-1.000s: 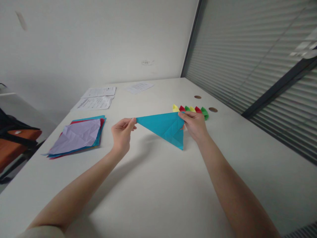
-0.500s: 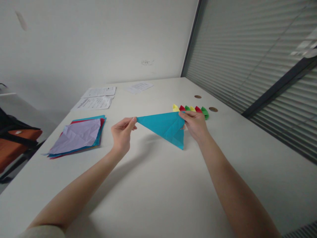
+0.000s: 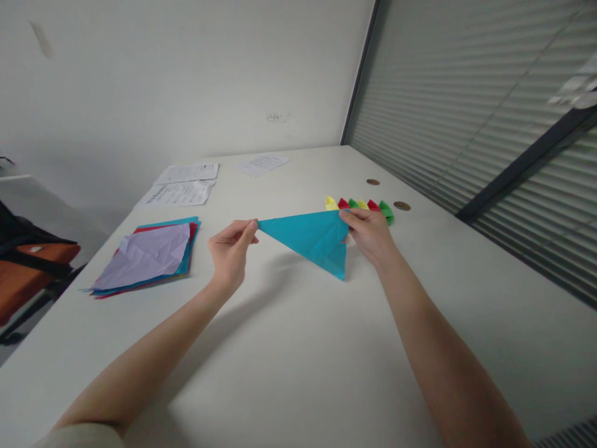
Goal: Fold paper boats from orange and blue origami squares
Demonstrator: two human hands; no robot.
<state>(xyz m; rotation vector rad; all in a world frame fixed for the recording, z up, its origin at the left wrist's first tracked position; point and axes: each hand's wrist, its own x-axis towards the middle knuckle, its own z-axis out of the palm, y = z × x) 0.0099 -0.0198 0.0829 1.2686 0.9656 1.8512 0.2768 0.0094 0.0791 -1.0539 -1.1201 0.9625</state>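
A teal paper folded into a triangle (image 3: 314, 239) hangs just above the white table (image 3: 289, 348), stretched between both hands. My left hand (image 3: 229, 252) pinches its left tip between thumb and fingers. My right hand (image 3: 368, 235) pinches the upper right corner, fingers closed on the paper. The triangle's lowest point hangs down toward the tabletop.
A stack of coloured paper sheets (image 3: 149, 254) with a lilac sheet on top lies to the left. A row of small folded paper pieces (image 3: 359, 206) in yellow, red and green sits behind my right hand. Printed sheets (image 3: 184, 185) lie farther back. An orange chair (image 3: 28, 264) stands at the left edge.
Both hands have stayed almost in place, holding the teal triangle taut; it has lifted very slightly.
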